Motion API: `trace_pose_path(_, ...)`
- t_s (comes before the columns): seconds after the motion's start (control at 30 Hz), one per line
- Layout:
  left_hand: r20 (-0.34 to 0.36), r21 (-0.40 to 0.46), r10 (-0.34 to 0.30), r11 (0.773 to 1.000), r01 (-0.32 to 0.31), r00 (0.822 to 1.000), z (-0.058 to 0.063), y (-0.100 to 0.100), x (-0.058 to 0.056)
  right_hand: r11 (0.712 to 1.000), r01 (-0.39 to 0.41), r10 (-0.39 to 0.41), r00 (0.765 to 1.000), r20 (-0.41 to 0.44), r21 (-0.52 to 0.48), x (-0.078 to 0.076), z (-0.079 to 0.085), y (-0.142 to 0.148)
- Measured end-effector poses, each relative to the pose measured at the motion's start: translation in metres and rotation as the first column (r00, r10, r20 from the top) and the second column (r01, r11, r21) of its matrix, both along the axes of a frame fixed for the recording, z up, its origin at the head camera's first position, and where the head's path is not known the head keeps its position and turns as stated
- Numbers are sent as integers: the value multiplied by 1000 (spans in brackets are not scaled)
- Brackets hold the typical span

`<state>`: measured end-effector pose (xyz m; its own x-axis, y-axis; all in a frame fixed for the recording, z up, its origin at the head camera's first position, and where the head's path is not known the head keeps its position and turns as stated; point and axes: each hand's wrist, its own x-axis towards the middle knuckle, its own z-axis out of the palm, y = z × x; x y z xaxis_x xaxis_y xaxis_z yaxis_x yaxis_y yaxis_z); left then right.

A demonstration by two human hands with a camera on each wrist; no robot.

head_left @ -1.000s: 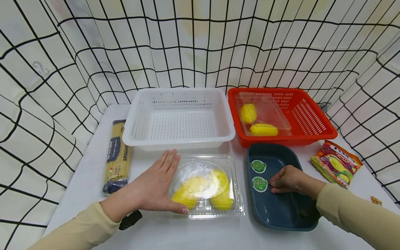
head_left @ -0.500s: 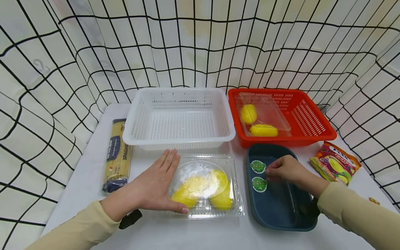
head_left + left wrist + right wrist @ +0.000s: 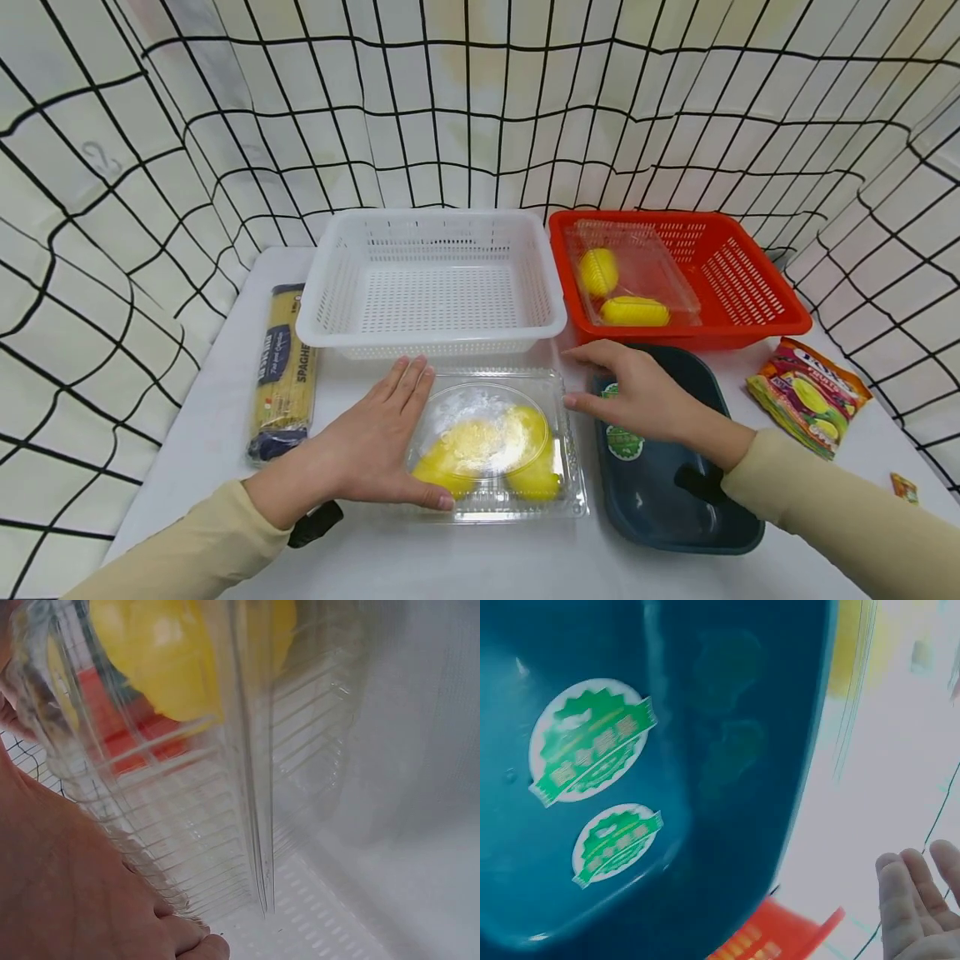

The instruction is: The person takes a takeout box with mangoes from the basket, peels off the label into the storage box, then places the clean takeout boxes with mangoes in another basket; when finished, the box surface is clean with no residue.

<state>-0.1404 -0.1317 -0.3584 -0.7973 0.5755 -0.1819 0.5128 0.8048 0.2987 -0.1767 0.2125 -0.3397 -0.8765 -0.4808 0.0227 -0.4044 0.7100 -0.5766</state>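
A clear plastic clamshell box [image 3: 487, 396] with yellow fruit-shaped pieces [image 3: 450, 458] inside lies in the middle of the table. My left hand [image 3: 363, 450] rests along its left side, fingers straight and thumb at the front edge; its fingers [image 3: 187, 934] show beside the ribbed wall in the left wrist view. My right hand [image 3: 648, 396] hovers over the left rim of a dark blue tray [image 3: 660, 517], thumb and fingers parted, holding nothing, close to the box's right edge. Two round green stickers [image 3: 592, 741] are on the tray's bottom; the hand partly covers one in the head view.
Behind stand a white basket [image 3: 431, 342] and a red basket [image 3: 750, 333]; the red one holds another clear box [image 3: 667, 275] with yellow pieces. A spaghetti pack [image 3: 281, 375] lies left, a colourful snack bag [image 3: 810, 396] right, with a small wrapper [image 3: 903, 487] nearby. Black netting surrounds the table.
My right hand has lifted from the stickers in the tray and moved left toward the clear box, its pinched fingers now spread. The left hand has stayed in place.
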Motion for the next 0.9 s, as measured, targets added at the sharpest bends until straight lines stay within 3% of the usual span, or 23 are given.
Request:
trace_pose_path(0.27,-11,-3,1,1000,-1,1000,-1,0,0,981,-181,174,981,90,69,8,-8,-24)
trace_pose_path(0.5,-21,-13,1,1000,-1,1000,-1,0,0,941,-290,283,957,62,177,11,-17,-37)
trace_pose_path(0.67,-19,-4,1,1000,-2,1000,-2,0,0,911,-317,301,948,101,263,14,-18,-44)
trace_pose_path(0.9,-32,-4,-3,1000,3,999,-3,1,0,884,-311,298,950,90,349,15,-17,-49)
